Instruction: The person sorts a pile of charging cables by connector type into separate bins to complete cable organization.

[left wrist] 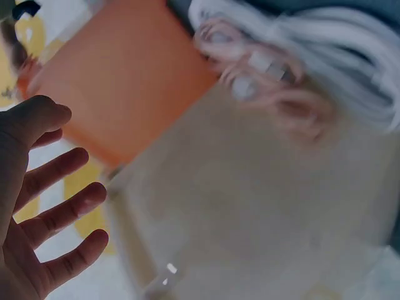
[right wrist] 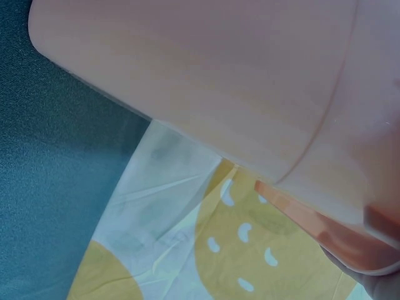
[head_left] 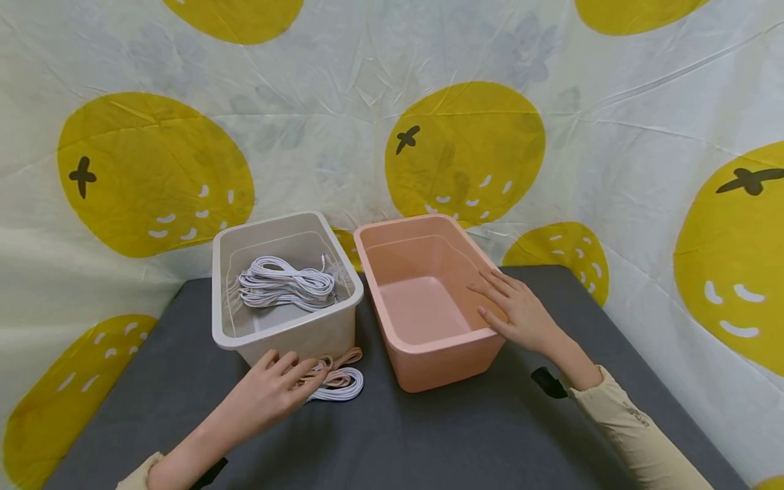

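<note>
My left hand hovers in front of the light grey bin, fingers loosely bent and holding nothing. Just beyond its fingertips, a coiled white cable and a beige-pink cable lie on the table by the bin's front wall. Inside the grey bin rests a heap of bundled white cables. At the right rim of the salmon-pink bin, my right hand rests with fairly straight fingers reaching over the edge. The pink bin's inside is bare. The left wrist view shows the left fingers spread apart.
Both bins stand side by side on a dark grey table, with a narrow gap between them. Behind the table hangs a pale curtain printed with large yellow fruit. Dark straps show at the wrists.
</note>
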Tool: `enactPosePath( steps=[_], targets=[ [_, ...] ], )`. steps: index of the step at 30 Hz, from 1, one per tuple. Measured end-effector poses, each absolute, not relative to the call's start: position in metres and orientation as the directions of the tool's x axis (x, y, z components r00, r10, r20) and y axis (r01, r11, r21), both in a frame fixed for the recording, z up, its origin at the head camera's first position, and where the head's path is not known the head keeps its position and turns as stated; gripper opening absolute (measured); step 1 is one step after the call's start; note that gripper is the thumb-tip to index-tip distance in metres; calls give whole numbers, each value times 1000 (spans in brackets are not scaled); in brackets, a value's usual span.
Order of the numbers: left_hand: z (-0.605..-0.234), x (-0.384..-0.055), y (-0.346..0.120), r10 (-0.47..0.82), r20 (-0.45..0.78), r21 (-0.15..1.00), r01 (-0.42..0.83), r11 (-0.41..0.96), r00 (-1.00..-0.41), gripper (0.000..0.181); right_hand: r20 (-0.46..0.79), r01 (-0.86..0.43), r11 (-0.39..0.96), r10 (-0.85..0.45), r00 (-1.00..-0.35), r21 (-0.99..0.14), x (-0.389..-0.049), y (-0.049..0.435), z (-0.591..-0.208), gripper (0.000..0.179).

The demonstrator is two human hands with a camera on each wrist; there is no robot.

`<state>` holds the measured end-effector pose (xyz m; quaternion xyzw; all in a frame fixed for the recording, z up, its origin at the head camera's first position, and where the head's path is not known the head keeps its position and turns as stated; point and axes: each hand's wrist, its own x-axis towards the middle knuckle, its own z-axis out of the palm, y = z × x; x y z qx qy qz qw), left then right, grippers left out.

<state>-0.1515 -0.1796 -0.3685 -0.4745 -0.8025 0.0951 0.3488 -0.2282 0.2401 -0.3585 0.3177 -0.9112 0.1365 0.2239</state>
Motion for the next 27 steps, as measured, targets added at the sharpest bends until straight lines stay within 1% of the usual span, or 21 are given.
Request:
enactPosePath(
  steps=[5,9,14,22,24,27],
  targets=[
    [-390,-155,-182,860,402,-513,701,496,-314,54,501,-642,759,-518,-693,-103,-228,240,-358,42],
    [-405,-162,-186,872,378,-512,714,477,-312,51,499,-642,758,-517,-696,-111,-228,240,-358,42],
    [-419,-173,-196,871,397,-515,715,472,-289,56,496,-643,758,-518,-697,-110,-228,240,-358,43],
    [-436,-182,-206,858,463,-544,692,474,-224,46,486,-632,768,-514,-707,-107,-228,239,-357,44],
    [-440,-184,-208,858,460,-547,688,477,-228,45,483,-630,768,-512,-710,-112,-227,239,-357,43],
    [-446,-185,-211,860,441,-539,689,484,-259,42,487,-631,768,-511,-708,-112,-227,239,-357,42]
  ],
)
